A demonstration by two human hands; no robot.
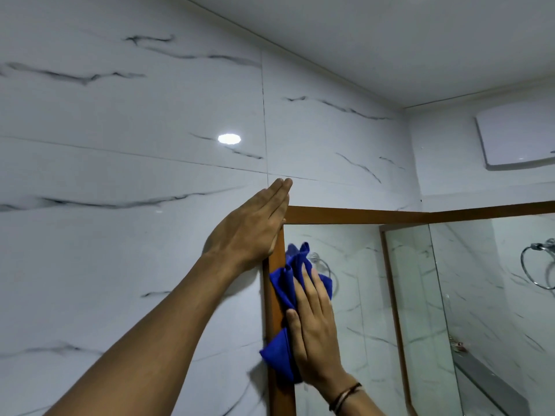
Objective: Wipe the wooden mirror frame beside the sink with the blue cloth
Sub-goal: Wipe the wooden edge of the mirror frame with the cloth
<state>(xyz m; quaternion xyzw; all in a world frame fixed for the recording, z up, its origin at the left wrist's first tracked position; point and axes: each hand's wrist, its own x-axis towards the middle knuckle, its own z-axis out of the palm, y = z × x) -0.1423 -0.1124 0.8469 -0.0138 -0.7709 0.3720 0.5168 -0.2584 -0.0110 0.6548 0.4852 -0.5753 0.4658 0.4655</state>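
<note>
Two bare hands work at the upper left corner of a wall mirror. Its wooden mirror frame (276,298) runs up the middle of the view, then turns toward 3 o'clock along the top.

At 6 o'clock from the corner, the right hand (312,328) lies flat, fingers spread slightly, pressing a bunched blue cloth (283,288) against the vertical rail and the glass edge. The cloth is not pinched; the flat palm probably spreads pressure along the wood for wiping.

At 10 o'clock from the cloth, the left hand (255,223) holds nothing. Its fingers are straight and pressed together, its edge resting on the marble-patterned tile wall (135,163) at the frame's corner, seemingly bracing the person.

A towel ring (539,265) hangs at far 3 o'clock.
</note>
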